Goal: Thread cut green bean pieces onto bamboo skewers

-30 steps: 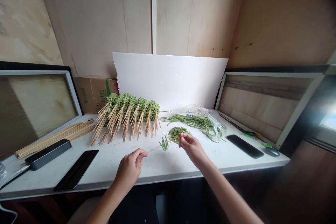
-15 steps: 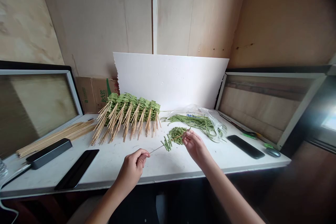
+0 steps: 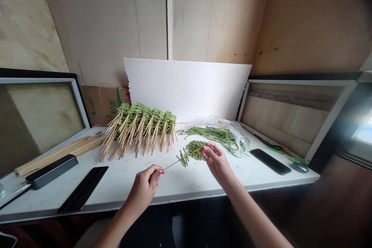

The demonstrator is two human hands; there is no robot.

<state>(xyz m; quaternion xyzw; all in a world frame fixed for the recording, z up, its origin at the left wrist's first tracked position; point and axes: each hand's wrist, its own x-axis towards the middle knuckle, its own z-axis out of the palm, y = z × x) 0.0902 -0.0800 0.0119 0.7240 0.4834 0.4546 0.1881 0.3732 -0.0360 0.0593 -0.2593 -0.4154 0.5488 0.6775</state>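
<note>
My left hand (image 3: 150,182) is closed on the near end of a thin skewer (image 3: 171,164). Several short green bean pieces (image 3: 183,157) sit across the skewer between my hands. At the skewer's far end, the fingers of my right hand (image 3: 213,157) are pinched together; whether they hold the tip or a bean piece is too small to tell. Behind them lies a pile of cut bean pieces (image 3: 195,149). Stacked bean skewers (image 3: 147,122) stand at the back left, their bare sticks pointing forward.
Long uncut beans (image 3: 212,133) lie partly under a clear plastic bag (image 3: 232,126) at the back. Loose skewers (image 3: 58,153), a black box (image 3: 52,170) and a dark flat slab (image 3: 84,188) are on the left. A phone (image 3: 270,161) and a mouse (image 3: 300,167) lie right.
My right hand has shifted slightly left and its fingers are closer to the bean pieces on the skewer. My left hand keeps its hold. The view has moved a little.
</note>
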